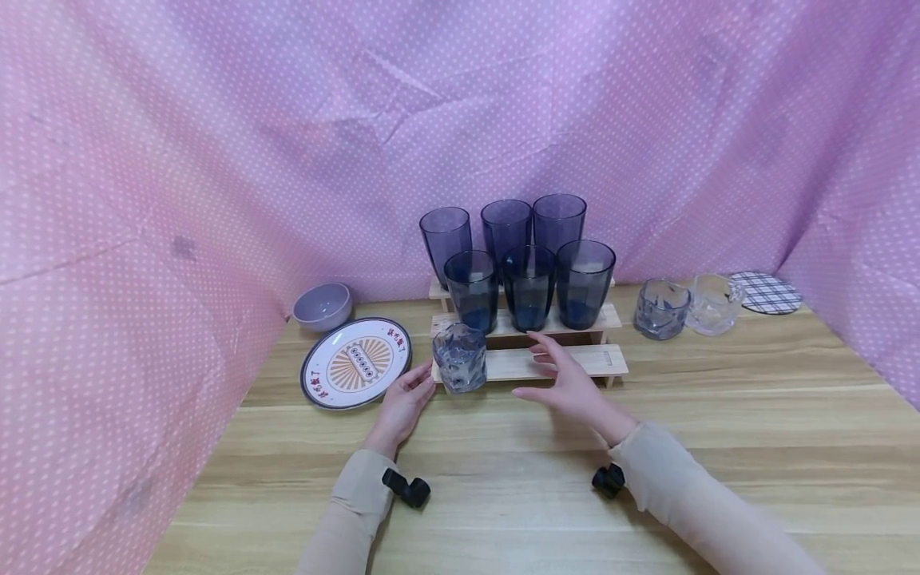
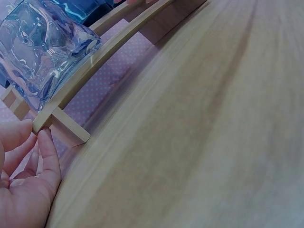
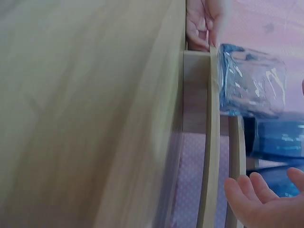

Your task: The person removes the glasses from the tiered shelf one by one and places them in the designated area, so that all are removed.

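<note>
A three-step wooden shelf (image 1: 513, 363) stands on the table. My left hand (image 1: 404, 406) is at its lowest step's left end; in the left wrist view the thumb (image 2: 16, 133) and fingers pinch the corner of that board (image 2: 71, 92). On this step, beside the hand, stands a clear wavy-sided glass (image 1: 460, 359). My right hand (image 1: 568, 391) is over the right half of the same step, fingers spread and holding nothing. Behind it, dark blue tumblers (image 1: 529, 291) line the middle step, with more tumblers (image 1: 446, 239) on the top one.
Left of the shelf lie a printed plate (image 1: 359, 363) and a small purple bowl (image 1: 323, 307). To the right stand another wavy glass (image 1: 661, 310), a clear glass mug (image 1: 714, 305) and a checked round mat (image 1: 765, 292). A pink dotted cloth (image 1: 359, 144) hangs behind the table.
</note>
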`<state>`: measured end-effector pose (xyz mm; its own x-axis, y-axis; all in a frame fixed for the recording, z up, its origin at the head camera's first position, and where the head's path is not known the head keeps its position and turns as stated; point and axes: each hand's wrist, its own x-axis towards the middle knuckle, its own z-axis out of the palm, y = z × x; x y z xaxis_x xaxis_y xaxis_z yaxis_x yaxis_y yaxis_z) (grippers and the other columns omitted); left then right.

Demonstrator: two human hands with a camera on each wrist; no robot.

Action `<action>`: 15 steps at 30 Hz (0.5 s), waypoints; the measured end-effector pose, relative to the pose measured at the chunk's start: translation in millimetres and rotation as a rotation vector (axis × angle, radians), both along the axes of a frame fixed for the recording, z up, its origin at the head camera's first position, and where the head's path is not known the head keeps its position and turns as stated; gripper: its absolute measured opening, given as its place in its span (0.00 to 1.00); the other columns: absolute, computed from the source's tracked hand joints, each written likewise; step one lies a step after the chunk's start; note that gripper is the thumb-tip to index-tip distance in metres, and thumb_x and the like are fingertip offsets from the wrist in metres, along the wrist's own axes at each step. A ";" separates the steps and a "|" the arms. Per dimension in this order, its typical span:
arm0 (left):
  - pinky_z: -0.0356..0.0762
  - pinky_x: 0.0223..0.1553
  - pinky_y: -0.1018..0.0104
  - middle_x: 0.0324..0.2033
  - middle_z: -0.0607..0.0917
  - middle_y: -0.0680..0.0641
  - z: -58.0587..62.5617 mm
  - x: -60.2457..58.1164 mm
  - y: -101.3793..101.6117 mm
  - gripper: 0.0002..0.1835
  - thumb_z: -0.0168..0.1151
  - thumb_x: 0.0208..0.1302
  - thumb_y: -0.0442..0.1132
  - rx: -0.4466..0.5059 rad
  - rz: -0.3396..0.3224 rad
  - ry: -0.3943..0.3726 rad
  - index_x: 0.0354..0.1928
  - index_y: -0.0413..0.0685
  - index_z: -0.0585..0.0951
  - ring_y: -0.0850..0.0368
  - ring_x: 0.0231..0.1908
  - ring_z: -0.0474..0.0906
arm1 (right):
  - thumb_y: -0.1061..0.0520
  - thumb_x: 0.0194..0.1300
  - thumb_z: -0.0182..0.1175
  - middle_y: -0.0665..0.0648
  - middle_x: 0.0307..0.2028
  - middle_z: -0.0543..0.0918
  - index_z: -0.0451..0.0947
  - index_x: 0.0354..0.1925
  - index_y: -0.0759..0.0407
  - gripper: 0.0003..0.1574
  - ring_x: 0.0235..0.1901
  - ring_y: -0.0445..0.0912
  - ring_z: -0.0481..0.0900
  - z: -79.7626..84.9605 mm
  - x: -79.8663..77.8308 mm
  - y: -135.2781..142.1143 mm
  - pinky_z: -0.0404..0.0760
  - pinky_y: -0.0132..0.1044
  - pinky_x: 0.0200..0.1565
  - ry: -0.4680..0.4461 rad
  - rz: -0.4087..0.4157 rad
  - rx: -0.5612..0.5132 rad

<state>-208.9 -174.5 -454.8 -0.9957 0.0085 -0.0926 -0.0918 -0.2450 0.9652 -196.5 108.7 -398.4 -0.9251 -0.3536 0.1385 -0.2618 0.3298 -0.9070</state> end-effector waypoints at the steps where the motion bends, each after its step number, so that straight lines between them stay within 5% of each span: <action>1: 0.75 0.46 0.79 0.39 0.74 0.53 0.0 -0.3 0.0 0.25 0.48 0.66 0.24 0.004 0.004 -0.009 0.65 0.23 0.60 0.67 0.41 0.73 | 0.54 0.54 0.70 0.69 0.63 0.64 0.50 0.72 0.54 0.56 0.64 0.63 0.63 0.1 -0.2 -3.5 0.68 0.57 0.63 -0.005 -0.002 0.003; 15: 0.75 0.47 0.79 0.40 0.74 0.53 0.6 -2.0 0.6 0.24 0.47 0.67 0.24 -0.006 0.023 -0.040 0.65 0.26 0.62 0.67 0.42 0.72 | 0.54 0.50 0.73 0.68 0.65 0.60 0.48 0.73 0.55 0.61 0.65 0.62 0.61 3.4 -8.3 -45.8 0.68 0.54 0.64 -0.046 -0.039 -0.029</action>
<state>-210.9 -173.9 -454.2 -0.9911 -0.0151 -0.1321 -0.1246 -0.2420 0.9622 -204.8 62.9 -394.9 -0.9437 -0.3138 0.1047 -0.2068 0.3126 -0.9271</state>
